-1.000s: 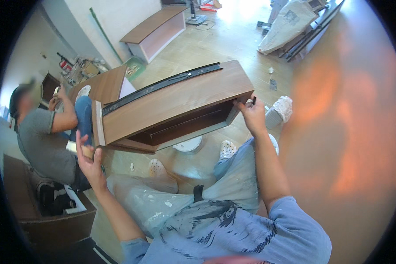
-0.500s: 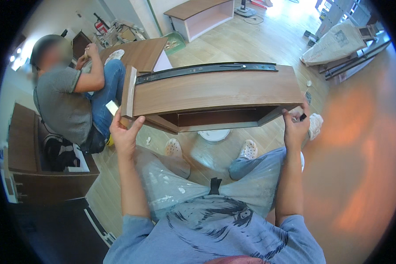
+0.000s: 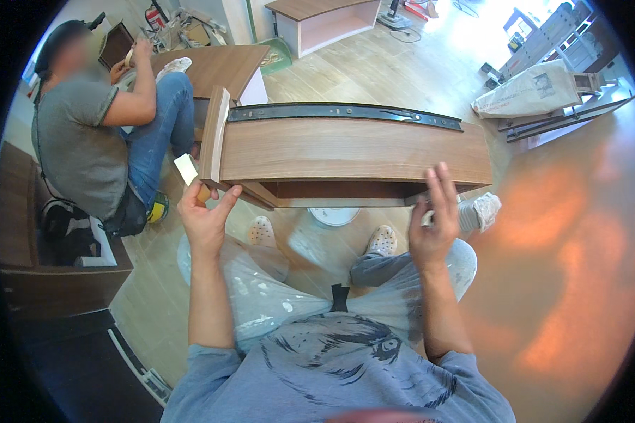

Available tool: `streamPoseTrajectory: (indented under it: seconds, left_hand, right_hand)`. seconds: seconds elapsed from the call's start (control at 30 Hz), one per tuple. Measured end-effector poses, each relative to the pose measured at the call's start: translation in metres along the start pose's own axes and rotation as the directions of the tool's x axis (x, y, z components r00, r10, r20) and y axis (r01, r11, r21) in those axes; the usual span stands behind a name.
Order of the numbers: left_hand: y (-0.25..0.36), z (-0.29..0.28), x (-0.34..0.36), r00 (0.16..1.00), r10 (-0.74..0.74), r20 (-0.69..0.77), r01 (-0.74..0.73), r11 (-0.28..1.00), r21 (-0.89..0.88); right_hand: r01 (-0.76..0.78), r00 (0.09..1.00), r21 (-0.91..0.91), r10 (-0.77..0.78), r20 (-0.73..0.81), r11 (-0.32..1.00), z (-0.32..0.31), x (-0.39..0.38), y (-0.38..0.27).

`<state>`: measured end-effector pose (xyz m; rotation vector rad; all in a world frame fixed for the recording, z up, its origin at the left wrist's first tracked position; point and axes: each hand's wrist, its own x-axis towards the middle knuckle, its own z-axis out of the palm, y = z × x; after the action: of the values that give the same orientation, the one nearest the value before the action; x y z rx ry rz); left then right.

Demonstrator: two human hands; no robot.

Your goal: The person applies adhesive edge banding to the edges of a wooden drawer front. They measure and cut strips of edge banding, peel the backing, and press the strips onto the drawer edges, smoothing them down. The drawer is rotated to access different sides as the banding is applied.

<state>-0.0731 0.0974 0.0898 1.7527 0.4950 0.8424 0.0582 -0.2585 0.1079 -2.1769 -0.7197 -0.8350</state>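
Observation:
A brown wood-grain drawer (image 3: 353,151) is held up in front of me, turned on its side. A black metal drawer slide (image 3: 346,112) runs along its upward-facing side, and the drawer's hollow shows on the edge nearest me. My left hand (image 3: 208,215) grips the left end, by the upright front panel (image 3: 215,134). A pale flat piece with an orange-brown handle, perhaps a scraper (image 3: 186,168), sticks out from the same hand. My right hand (image 3: 434,222) is at the near edge toward the right end, its fingers stretched out; whether it touches the drawer is unclear.
A co-worker (image 3: 85,134) sits at the left beside a brown cabinet (image 3: 240,63). A white bucket lid (image 3: 334,215) lies below the drawer. An open brown box unit (image 3: 70,282) stands near left, a large brown panel (image 3: 557,282) at right, a paper sack (image 3: 529,88) far right.
My right hand has left the drawer's right end, moved inward to the left and straightened its fingers. The drawer has tilted slightly, its right end lower. My left hand keeps its grip.

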Motion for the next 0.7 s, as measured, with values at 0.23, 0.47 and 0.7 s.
streamPoseTrajectory:
  seconds: [0.23, 0.47, 0.7]
  left_hand:
    - [-0.004, -0.004, -0.003, 1.0, -0.02, -0.005, 0.021, 0.998, 0.061]
    - [-0.006, -0.005, -0.004, 0.999, 0.029, -0.032, -0.025, 0.994, 0.109]
    - [-0.008, -0.006, -0.003, 0.999, 0.045, -0.028, -0.042, 0.995, 0.094]
  right_hand:
    - [-0.016, 0.996, 0.208, -0.003, 0.088, 0.978, 0.051, -0.006, -0.072]
    - [0.023, 0.949, 0.319, -0.121, 0.291, 0.947, 0.079, 0.011, -0.129]
    - [0.031, 0.869, 0.368, -0.206, 0.449, 0.929, 0.097, 0.024, -0.17]
